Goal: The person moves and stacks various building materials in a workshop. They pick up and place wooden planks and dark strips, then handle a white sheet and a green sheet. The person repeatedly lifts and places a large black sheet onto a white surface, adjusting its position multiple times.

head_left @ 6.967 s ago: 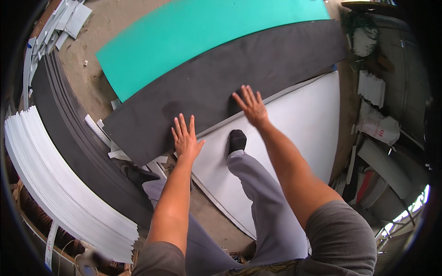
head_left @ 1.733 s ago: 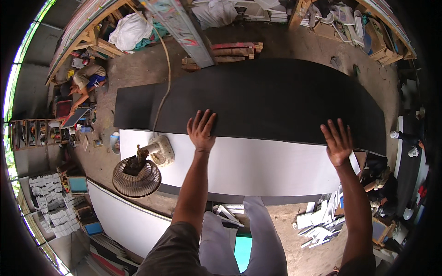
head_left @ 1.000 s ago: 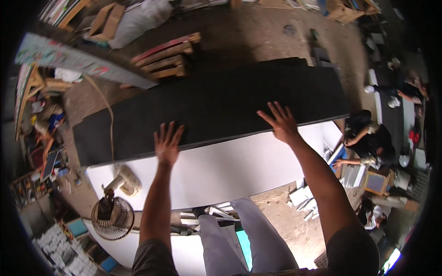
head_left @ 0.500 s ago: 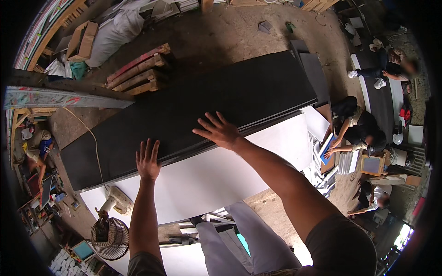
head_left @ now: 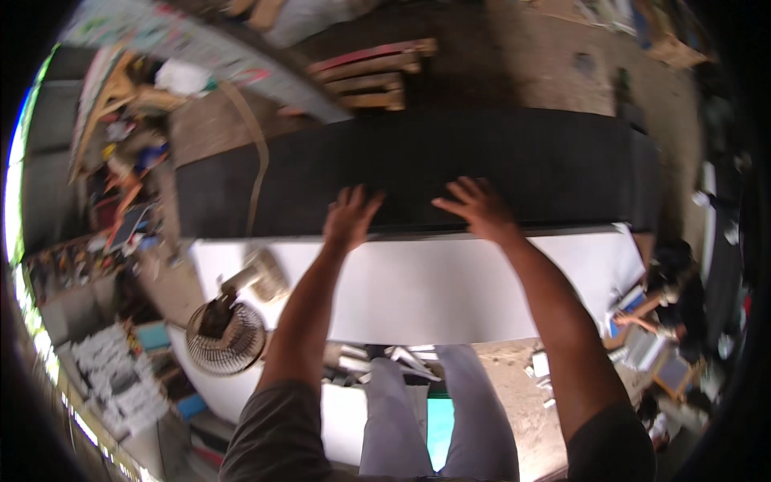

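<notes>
The dark sheet (head_left: pixel 450 169) lies at twelve o'clock, overlapping the white sheet's (head_left: pixel 418 289) far edge. A fan (head_left: pixel 225 337) stands at eight o'clock; pallets (head_left: pixel 369 72) lie beyond at eleven.

A person seen from above, wearing a dark grey short-sleeved shirt and light grey trousers. Both forearms are bare. The left hand (head_left: pixel 348 218) and right hand (head_left: pixel 479 208) are bare too, with no gloves, rings or watch showing.

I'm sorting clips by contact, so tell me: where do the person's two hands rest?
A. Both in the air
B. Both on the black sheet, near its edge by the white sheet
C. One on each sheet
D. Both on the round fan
B: the left hand and right hand both lie spread flat on the black sheet, just above its border with the white sheet.
</notes>
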{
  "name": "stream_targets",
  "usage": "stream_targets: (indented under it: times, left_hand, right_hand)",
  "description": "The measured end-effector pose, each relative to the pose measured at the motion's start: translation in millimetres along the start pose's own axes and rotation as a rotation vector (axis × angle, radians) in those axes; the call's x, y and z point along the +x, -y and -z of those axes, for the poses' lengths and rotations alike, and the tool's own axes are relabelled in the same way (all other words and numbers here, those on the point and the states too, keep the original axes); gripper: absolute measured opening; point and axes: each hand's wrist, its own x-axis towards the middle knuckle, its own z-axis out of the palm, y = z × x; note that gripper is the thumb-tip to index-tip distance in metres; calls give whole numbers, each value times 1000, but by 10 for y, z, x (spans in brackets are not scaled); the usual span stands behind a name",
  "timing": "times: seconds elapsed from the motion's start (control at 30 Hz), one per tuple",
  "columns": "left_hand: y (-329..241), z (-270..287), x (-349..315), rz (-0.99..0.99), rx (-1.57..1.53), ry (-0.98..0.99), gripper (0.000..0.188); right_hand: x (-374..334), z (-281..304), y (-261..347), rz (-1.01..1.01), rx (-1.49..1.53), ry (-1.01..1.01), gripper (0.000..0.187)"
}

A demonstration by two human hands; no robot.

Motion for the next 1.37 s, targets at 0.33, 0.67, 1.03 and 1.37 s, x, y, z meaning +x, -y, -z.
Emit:
stream_targets:
  times: [0.33, 0.67, 1.03, 1.37]
  left_hand:
    - [18, -140, 114, 52, 146, 178, 91]
    - [63, 273, 276, -6, 23, 267, 108]
    - [-99, -115, 232, 149, -222, 112, 95]
    - [-139, -81, 221, 221, -117, 202, 110]
  right_hand:
    - [161, 50, 75, -32, -140, 170, 95]
    - [349, 45, -735, -311, 87, 4, 81]
    - [763, 396, -1643, -830, -3, 107, 99]
    - [280, -55, -610, -1029, 65, 64, 102]
